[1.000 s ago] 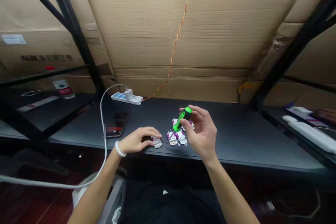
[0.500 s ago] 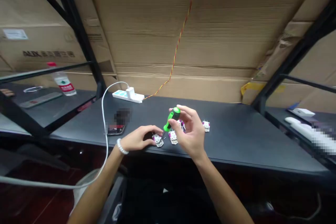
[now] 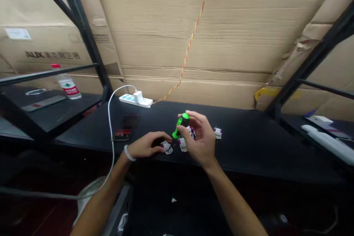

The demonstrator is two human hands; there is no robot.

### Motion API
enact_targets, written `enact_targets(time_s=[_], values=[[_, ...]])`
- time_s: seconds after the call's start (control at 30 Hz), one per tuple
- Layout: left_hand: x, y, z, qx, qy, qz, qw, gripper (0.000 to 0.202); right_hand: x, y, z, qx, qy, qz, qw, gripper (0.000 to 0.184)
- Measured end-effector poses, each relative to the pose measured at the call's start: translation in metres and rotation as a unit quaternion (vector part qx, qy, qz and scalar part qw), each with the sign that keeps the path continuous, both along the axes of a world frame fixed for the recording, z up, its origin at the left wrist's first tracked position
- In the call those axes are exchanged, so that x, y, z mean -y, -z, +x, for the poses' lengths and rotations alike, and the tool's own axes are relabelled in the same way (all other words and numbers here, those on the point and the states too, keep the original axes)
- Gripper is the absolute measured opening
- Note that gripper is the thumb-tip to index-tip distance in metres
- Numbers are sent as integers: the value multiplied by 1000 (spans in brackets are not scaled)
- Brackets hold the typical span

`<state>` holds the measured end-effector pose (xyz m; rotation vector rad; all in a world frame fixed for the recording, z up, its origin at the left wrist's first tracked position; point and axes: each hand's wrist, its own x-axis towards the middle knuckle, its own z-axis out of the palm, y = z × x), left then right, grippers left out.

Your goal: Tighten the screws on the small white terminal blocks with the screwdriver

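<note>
Cardboard sheeting [image 3: 235,37] upright behind black desk [image 3: 262,140]. Right hand [image 3: 200,138] grasping, thumb against fingers; left hand [image 3: 148,143] low by the near edge, pinching. White power strip [image 3: 128,98] at the back, leftward. Green-and-black screwdriver [image 3: 183,119] within the right hand, slanting down leftward. Small white-and-purple module [image 3: 167,147] between left thumb and fingers, under the driver's shaft, contact unclear. Similar modules [image 3: 218,133] rightward.

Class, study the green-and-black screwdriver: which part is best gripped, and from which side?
The screwdriver is probably best gripped by its thick handle, from the person's right, as the right hand does. The handle slants up and rightward, offering a broad hold, while the thin shaft points down toward the white-and-purple part at the left hand.
</note>
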<state>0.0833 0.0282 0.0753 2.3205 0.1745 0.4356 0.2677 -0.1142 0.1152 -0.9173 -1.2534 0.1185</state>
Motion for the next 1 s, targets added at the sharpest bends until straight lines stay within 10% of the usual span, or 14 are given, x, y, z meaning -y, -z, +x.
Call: enact_targets(time_s=[0.53, 1.0], values=[[-3, 4, 0, -14, -9, 2, 1000, 29, 10, -29, -2, 181, 2, -25, 983, 48], [-1, 0, 2, -10, -2, -38, 999, 28, 12, -39, -2, 127, 9, -22, 992, 41]])
